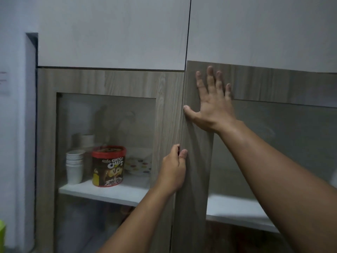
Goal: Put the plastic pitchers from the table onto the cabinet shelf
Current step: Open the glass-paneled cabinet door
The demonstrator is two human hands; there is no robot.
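**Both hands on the right cabinet door**

Both hands are on the right door (197,179) of a wood-grain cabinet (102,81). The right hand (213,105) lies flat against the top of the door frame, fingers straight and spread upward, thumb stretched left to the door's edge; it grips nothing. Lower down, the left hand (173,170) curls its fingers round that same left edge, thumb on the front face, pinching the door's rim where it meets the left door (167,125). The right door stands slightly proud of its neighbour, its top corner overlapping the pale upper panel (113,33) above.

Behind the left door's glass (109,115), a white shelf (109,193) carries a stack of white paper cups (74,167) at the left, a red-lidded Choco Chips tub (108,166) just right of them, and dotted plates (139,166) further right, near the door's frame. Pale bowls (85,140), blurred, sit behind the cups.

Through the right door's glass (291,143) the shelf continues (237,209); what else lies behind it cannot be told.

No pitcher shows clearly anywhere. A sliver of green (2,232) sits at the near left edge, too cropped to identify.
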